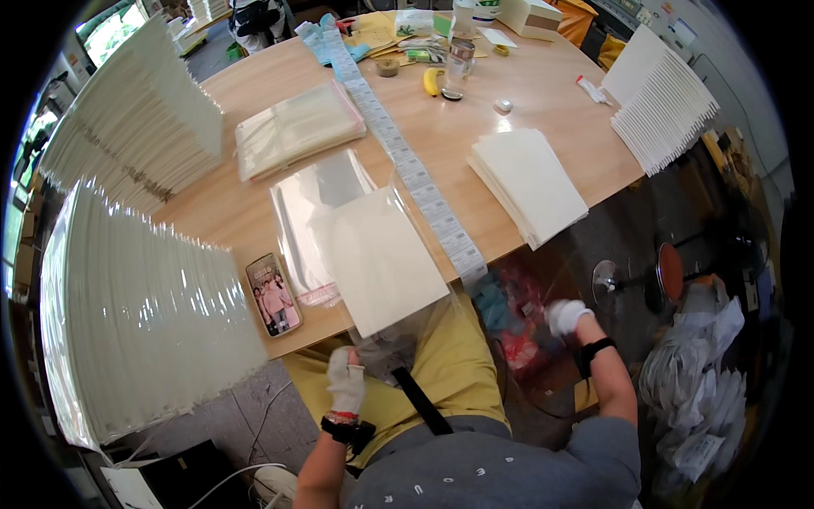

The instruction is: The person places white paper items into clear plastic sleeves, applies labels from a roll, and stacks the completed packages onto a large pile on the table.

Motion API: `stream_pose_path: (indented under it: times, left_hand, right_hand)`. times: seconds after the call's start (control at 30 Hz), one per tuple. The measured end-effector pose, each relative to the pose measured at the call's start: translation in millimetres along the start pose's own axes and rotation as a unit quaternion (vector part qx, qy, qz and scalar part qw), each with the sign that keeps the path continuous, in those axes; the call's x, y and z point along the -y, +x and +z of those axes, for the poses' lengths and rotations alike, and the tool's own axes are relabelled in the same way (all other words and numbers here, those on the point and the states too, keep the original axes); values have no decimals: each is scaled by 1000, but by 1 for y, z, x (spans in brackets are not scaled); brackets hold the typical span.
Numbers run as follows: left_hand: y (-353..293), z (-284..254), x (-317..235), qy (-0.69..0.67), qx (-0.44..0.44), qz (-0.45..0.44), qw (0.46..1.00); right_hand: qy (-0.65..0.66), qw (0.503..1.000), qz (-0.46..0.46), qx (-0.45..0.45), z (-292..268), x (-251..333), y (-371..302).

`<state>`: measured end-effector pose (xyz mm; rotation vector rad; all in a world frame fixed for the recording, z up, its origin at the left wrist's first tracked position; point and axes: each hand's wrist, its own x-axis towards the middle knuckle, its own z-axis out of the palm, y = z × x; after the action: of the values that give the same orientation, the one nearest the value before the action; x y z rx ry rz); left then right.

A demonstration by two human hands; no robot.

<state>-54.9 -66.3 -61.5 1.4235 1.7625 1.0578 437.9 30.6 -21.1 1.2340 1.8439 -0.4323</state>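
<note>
A white rectangular sheet or board [386, 259] lies at the table's near edge, with a clear plastic bag [407, 327] around it whose loose end hangs over my lap. My left hand [346, 382], in a white glove, is at the near left corner of that plastic, fingers closed on its edge. My right hand [566, 318], also gloved, is off the table to the right, apart from the sheet. Motion smears its fingers, and nothing shows plainly in it. Under the sheet lie flat clear bags [309, 212]. A strip of printed labels [415, 182] runs along their right side.
Tall stacks of plastic-wrapped white sheets [153, 314] stand at left. A phone [274, 293], packs of clear bags [301, 127], white sheets [530, 182], a glass [458, 68] and a banana [432, 82] are on the table. A round stool [669, 271] stands right.
</note>
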Motion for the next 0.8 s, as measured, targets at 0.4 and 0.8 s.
stream_pose_path:
  times: [0.4,0.8]
  left_hand:
    - [53,-25,-53,273,32,433,859]
    - [25,17,4,-203,-12,-229,952]
  right_hand:
    - [144,713,-429,-535,-130,118,45]
    - [533,702,-36,-471,-106,186,55]
